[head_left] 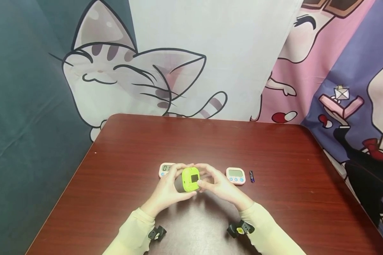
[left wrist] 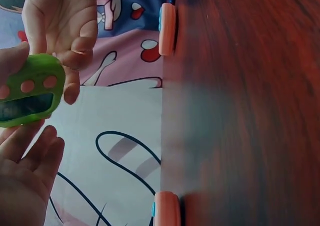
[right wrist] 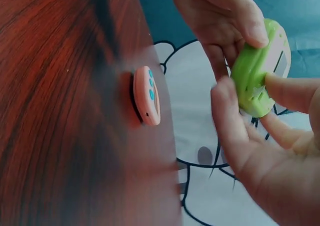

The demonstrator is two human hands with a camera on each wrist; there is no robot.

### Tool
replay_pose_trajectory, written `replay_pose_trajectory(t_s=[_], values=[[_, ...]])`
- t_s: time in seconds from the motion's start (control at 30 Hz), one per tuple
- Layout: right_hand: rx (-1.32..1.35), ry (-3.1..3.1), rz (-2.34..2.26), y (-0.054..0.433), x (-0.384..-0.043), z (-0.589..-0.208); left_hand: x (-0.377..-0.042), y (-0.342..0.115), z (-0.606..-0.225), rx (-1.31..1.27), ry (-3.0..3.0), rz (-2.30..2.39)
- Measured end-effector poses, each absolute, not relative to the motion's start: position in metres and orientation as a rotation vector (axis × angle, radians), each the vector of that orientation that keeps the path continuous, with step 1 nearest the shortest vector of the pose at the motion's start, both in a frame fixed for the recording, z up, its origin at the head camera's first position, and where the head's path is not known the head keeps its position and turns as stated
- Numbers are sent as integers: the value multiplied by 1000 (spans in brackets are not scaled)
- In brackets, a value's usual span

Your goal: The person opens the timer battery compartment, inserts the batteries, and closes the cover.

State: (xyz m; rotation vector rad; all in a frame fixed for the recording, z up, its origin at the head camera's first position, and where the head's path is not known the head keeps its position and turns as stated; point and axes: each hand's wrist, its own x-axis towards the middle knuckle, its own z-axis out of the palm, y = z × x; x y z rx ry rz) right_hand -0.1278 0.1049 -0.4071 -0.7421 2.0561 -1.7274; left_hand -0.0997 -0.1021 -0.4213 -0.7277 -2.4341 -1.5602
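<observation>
A lime-green digital timer (head_left: 190, 179) is held up over the table between both hands, its back with a dark square facing the head camera. My left hand (head_left: 167, 189) grips it by its edges, and the left thumb shows on the near rim in the right wrist view. On the other side, my right hand (head_left: 221, 186) holds it too, with the thumb (right wrist: 292, 91) pressed against the back near one end. The left wrist view shows the front of the green timer (left wrist: 30, 88), with its dark screen and round orange-pink buttons.
A pale pink timer (head_left: 162, 171) with a lit display lies behind the left hand, partly covered by it. To the right of the hands lies another pink timer (head_left: 235, 176), with a small dark cylinder (head_left: 251, 176) beside it. Printed cloths hang behind the brown table (head_left: 210, 141).
</observation>
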Motion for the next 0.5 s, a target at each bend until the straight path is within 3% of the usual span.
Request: replay_pose_trajectory(t_s=[0.5], values=[[-736,2510,-1605,95,-118,-392,-101,-100,-427,-740,-2433,-1586]])
